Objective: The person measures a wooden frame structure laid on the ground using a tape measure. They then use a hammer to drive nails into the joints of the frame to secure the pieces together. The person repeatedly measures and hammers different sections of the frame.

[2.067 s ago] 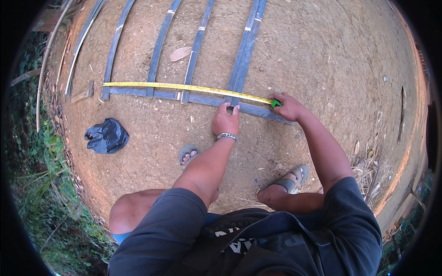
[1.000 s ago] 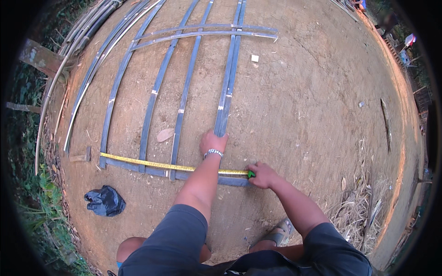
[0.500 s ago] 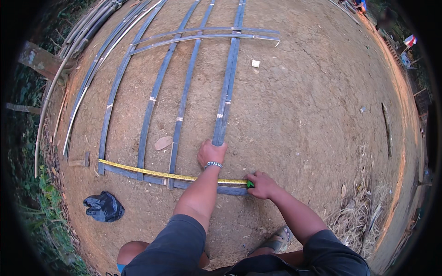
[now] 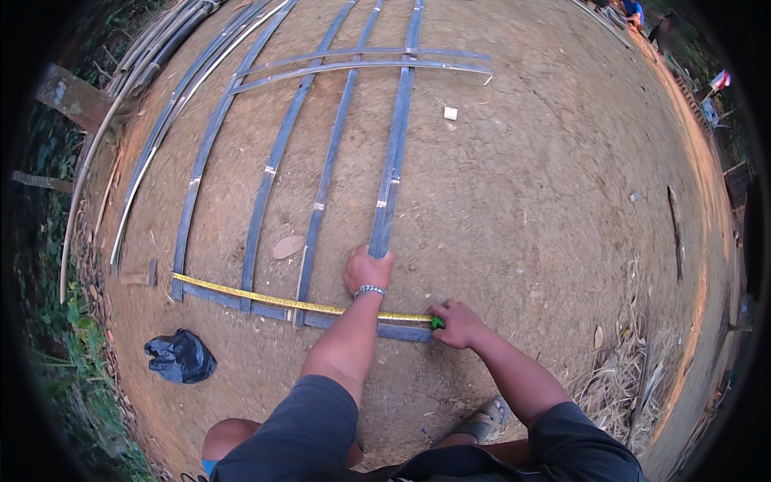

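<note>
My left hand (image 4: 369, 271) is closed round the near end of a pair of long dark bamboo strips (image 4: 391, 173) that run away from me over the ground. Green-cased, a tape measure (image 4: 437, 322) sits in my right hand (image 4: 456, 324), whose fingers wrap it. Its yellow blade (image 4: 241, 292) stretches left, passing my left wrist, to the leftmost of several long strips. Beneath the blade lies a dark crosswise strip (image 4: 403, 332), its right end beside my right hand. Other long strips (image 4: 261, 193) lie spaced apart, crossing two thinner crosswise strips (image 4: 345, 67) farther off.
A black plastic bag (image 4: 181, 356) lies at the lower left, below a hammer-like wooden piece (image 4: 143, 276). More strips and poles (image 4: 157, 52) are piled at the far left. A small white block (image 4: 450, 113) and a dry leaf (image 4: 288, 247) rest on the dirt. Dry straw (image 4: 618, 369) lies at right.
The view has shifted very slightly. Both hands keep their grips, and the tape and strips stay in place.
</note>
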`<action>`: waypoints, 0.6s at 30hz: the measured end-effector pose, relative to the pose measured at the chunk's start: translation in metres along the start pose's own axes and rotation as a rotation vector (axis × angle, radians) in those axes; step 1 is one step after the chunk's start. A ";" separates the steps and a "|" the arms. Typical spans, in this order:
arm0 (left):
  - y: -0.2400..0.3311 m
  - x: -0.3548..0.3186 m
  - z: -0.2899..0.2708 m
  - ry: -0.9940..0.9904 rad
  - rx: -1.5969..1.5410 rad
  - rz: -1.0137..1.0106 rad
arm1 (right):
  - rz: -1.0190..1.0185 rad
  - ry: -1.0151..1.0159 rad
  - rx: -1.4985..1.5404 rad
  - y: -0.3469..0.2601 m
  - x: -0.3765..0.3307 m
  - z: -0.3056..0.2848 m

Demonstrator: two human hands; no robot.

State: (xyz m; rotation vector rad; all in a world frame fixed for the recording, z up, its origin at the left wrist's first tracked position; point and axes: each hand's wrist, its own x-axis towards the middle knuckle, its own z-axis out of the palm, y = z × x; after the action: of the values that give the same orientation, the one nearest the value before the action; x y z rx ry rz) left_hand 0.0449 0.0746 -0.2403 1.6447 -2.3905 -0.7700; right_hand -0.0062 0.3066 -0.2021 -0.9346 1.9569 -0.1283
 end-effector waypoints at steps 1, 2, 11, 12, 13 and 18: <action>-0.001 0.001 -0.001 -0.016 -0.008 -0.004 | 0.000 0.001 -0.007 -0.001 0.000 -0.002; -0.003 0.000 0.000 -0.012 -0.007 -0.012 | 0.002 -0.005 -0.014 -0.001 0.000 -0.002; -0.025 0.046 -0.012 -0.412 0.129 0.039 | -0.032 -0.002 -0.010 -0.004 0.008 0.002; -0.023 0.041 -0.023 -0.339 0.052 0.042 | -0.016 0.001 -0.013 -0.004 0.006 0.000; -0.021 0.036 -0.034 -0.265 -0.024 0.044 | -0.001 0.004 -0.016 -0.004 0.003 0.001; -0.057 -0.007 -0.060 0.214 -0.339 0.002 | 0.021 0.019 -0.005 -0.002 -0.001 0.000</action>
State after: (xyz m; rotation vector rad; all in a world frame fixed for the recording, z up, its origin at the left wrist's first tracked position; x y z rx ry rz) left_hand 0.1186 0.0453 -0.2148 1.5019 -1.9888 -0.8902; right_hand -0.0050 0.3057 -0.2008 -0.9196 1.9844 -0.1203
